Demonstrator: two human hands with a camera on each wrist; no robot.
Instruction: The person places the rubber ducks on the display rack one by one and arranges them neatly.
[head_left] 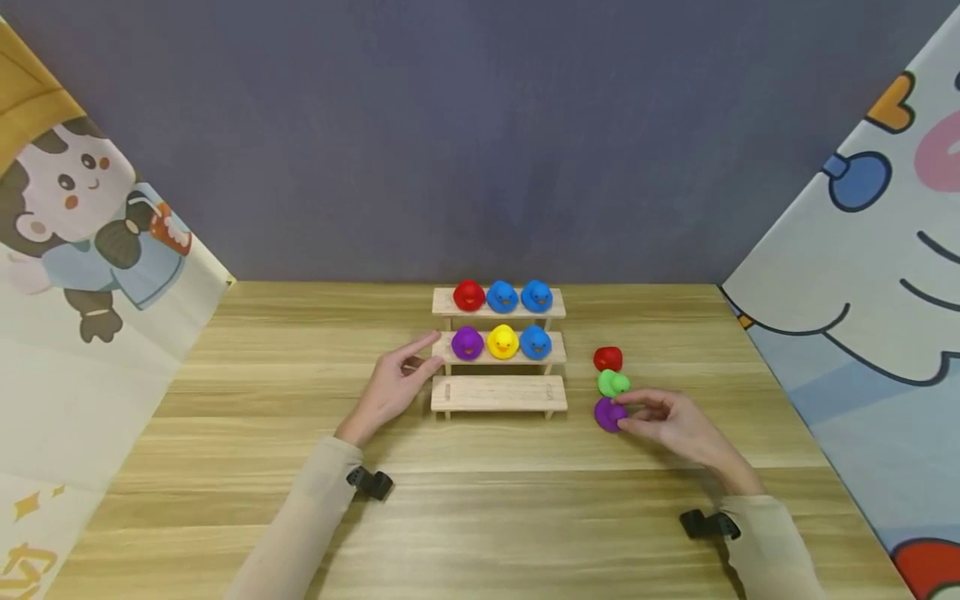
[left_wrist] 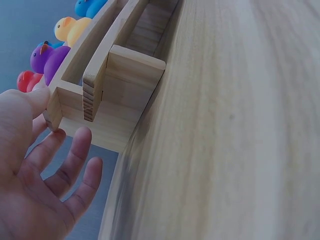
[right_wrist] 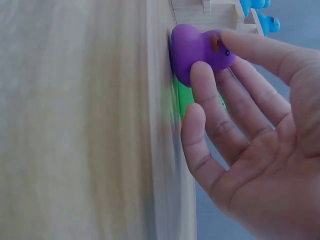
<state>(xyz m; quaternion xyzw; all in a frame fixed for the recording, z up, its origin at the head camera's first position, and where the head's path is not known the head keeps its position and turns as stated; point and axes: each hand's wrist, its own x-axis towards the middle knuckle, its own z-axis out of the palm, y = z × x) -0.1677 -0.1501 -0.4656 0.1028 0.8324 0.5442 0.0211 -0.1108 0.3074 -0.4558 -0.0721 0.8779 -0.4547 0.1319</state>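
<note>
A three-step wooden stand [head_left: 498, 393] sits on the table. Thumb and fingers of my left hand [head_left: 392, 385] grip the left end of its middle step, beside a purple duck [head_left: 467, 343]. To the right of the stand, my right hand [head_left: 678, 425] pinches another purple rubber duck [right_wrist: 192, 52] by its head, between thumb and fingers. This duck is low at the tabletop, at the near end of a short row. Just behind it are a green duck [head_left: 612, 383] and a red duck [head_left: 607, 359].
A yellow duck [head_left: 502, 342] and a blue duck [head_left: 536, 342] share the middle step. On the top step are a red duck [head_left: 469, 296] and two blue ducks. A dark wall panel [head_left: 480, 150] rises behind the wooden table [head_left: 480, 517]; printed cartoon panels flank both sides.
</note>
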